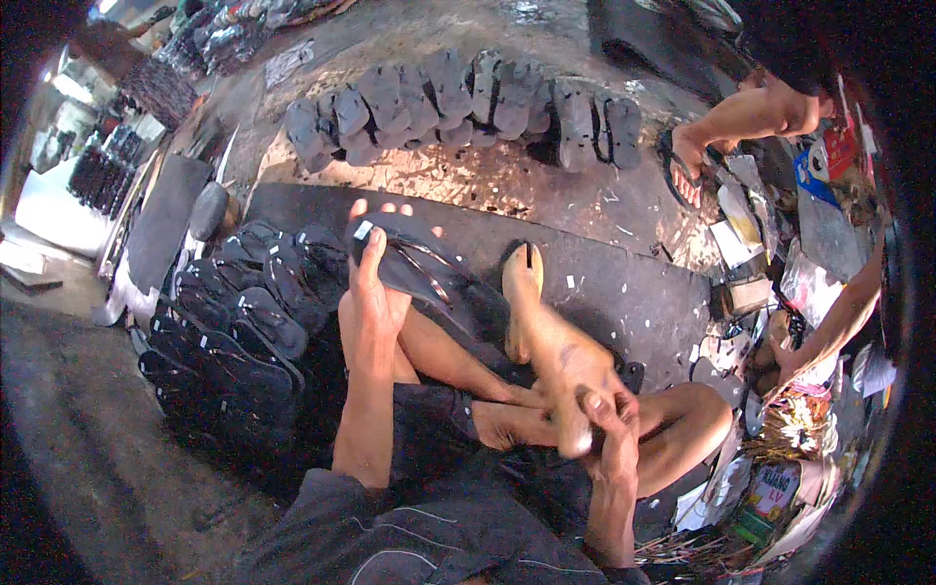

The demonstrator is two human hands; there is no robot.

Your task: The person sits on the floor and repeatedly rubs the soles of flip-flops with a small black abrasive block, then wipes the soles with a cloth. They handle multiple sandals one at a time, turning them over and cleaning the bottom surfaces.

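Note:
My left hand (375,292) grips a black flip-flop (419,263) by one end, thumb on top and fingers behind it. A small white label sits near the thumb, and the straps face up. Over my crossed legs, my right hand (614,424) is closed round the near end of a tan, foot-shaped last (561,351). At its far end the last has a dark slot, and it points away from me. The flip-flop and the last are apart at their held ends; whether they touch between cannot be told.
A pile of black flip-flops (263,322) lies at my left. Rows of dark sandals (439,93) stand beyond the dark mat (634,292). Another person's sandalled foot (685,171) is at far right, and a second person's arm (829,331) reaches into clutter there.

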